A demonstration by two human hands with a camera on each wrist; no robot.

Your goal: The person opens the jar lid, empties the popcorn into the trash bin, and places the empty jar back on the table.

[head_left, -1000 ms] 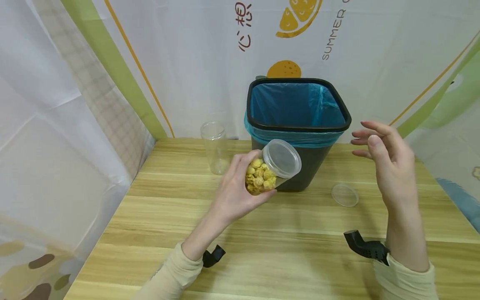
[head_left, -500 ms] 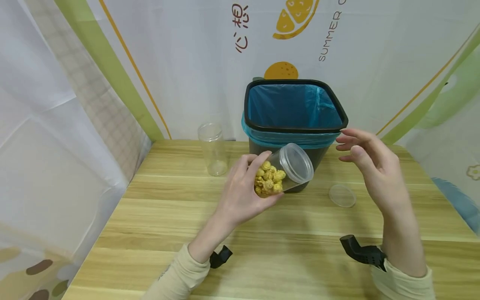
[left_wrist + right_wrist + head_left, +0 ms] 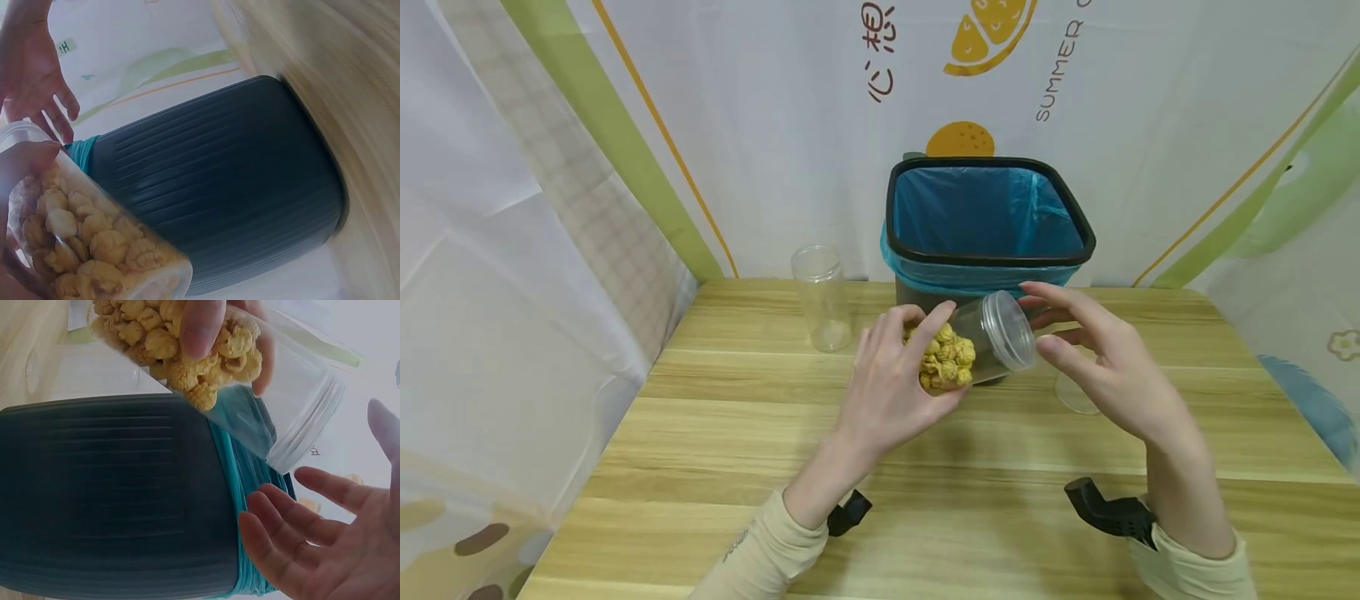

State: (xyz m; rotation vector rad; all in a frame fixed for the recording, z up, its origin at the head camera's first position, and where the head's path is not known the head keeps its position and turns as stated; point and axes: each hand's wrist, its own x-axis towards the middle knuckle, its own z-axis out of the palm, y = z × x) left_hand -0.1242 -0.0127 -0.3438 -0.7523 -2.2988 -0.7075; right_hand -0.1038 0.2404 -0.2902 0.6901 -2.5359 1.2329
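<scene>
My left hand (image 3: 887, 375) grips a clear plastic jar (image 3: 985, 333) round its lower part. Yellow popcorn (image 3: 947, 358) fills the bottom portion of it. The jar is tilted, its translucent lid end (image 3: 1015, 331) facing right. Beside that end my right hand (image 3: 1101, 358) is held with fingers spread and slightly bent, fingertips right at the lid's edge. In the right wrist view a small gap shows between the fingers (image 3: 315, 481) and the jar's ridged rim (image 3: 306, 425). The left wrist view shows the popcorn (image 3: 100, 244) close up against the jar wall.
A dark bin (image 3: 219, 181) with a blue liner (image 3: 985, 208) stands on the wooden table (image 3: 737, 467) just behind the jar. An empty clear jar (image 3: 822, 300) stands upright to its left. A clear round disc (image 3: 1075, 396) lies to the right, partly behind my right hand.
My left hand has carried the popcorn jar to the right and tipped it further toward horizontal. My right hand has come left from beside the bin to the jar's lid end.
</scene>
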